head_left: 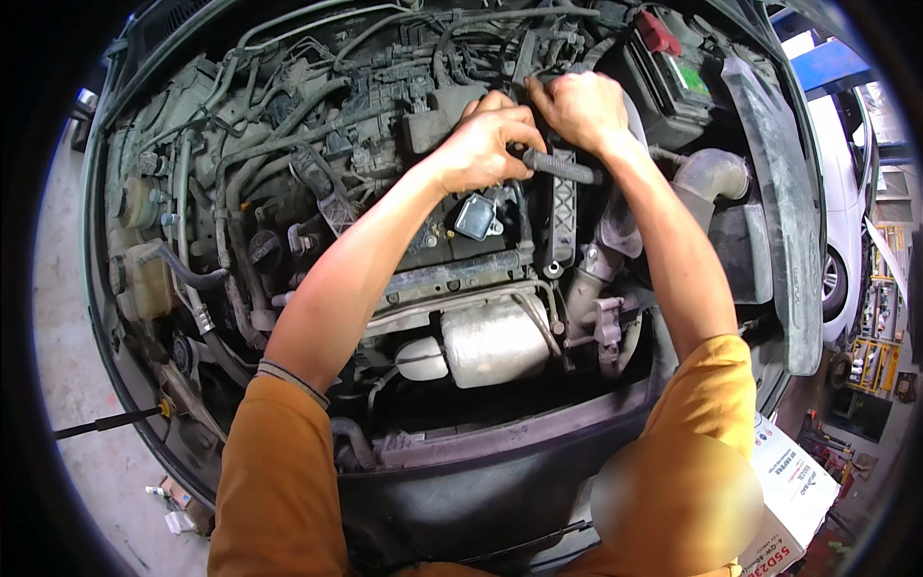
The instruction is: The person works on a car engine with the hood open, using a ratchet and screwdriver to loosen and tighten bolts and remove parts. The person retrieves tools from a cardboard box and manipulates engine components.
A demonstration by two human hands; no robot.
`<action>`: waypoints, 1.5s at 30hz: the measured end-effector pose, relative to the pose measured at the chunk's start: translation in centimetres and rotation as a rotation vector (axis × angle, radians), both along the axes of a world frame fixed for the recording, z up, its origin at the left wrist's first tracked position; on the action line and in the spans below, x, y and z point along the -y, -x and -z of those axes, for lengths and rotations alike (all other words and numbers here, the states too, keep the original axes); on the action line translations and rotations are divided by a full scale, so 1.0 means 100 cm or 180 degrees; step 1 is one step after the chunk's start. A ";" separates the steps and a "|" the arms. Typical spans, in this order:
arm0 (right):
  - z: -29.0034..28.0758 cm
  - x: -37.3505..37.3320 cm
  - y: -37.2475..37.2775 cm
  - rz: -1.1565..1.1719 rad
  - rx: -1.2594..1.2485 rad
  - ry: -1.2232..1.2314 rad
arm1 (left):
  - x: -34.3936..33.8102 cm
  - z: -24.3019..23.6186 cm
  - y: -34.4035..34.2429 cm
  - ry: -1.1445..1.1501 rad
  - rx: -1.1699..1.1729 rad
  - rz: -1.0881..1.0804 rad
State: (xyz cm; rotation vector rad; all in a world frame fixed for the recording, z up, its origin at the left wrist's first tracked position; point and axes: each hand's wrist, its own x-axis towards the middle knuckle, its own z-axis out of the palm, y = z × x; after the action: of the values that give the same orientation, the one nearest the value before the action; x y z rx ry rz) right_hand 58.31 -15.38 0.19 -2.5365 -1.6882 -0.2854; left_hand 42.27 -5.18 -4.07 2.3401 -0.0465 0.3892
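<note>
My left hand [488,144] is closed, its thumb and fingers at the near end of a short grey corrugated hose [565,167]. Just to the right, my right hand [582,108] reaches down among the engine parts, fingers curled. Whatever those fingertips grip is hidden behind the hand. Below my left hand a small dark square part [476,217] sits on the engine top. A ribbed black bracket [563,216] runs down from beneath the hose.
A battery with a red terminal cover [658,33] stands at the far right, near a grey elbow duct [713,176]. A silvery heat shield [495,341] lies nearer me. A coolant tank [146,281] is at the left. A white carton [790,481] stands at the lower right.
</note>
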 end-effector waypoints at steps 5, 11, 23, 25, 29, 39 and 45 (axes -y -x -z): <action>-0.010 -0.008 -0.002 0.0038 0.0038 0.0485 | -0.002 0.003 -0.003 -0.0055 0.0176 0.0101; -0.004 0.000 -0.001 0.0014 -0.0097 0.0165 | -0.006 0.006 -0.006 -0.0051 0.0075 0.0114; -0.005 -0.007 -0.017 -0.0331 -0.0315 0.0458 | 0.040 0.006 0.022 -0.0302 0.0552 -0.0836; -0.014 -0.010 -0.010 -0.0168 -0.0441 0.0790 | 0.073 0.003 0.045 -0.0015 0.0400 -0.1325; -0.009 -0.010 -0.015 -0.0252 -0.0372 0.0613 | 0.133 -0.010 0.062 0.0993 -0.1092 -0.1223; -0.014 -0.010 -0.015 -0.0268 -0.0658 0.0526 | 0.140 0.007 0.046 0.2996 -0.0958 -0.0995; -0.010 -0.010 -0.015 -0.0200 -0.0610 0.0398 | 0.140 0.006 0.044 0.3475 -0.0691 -0.0697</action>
State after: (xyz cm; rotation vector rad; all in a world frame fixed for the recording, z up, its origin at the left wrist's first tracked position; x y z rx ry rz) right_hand 59.83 -14.36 1.17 -2.4954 -1.7578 0.0681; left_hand 37.89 -19.15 -4.71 1.2874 0.4256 0.1787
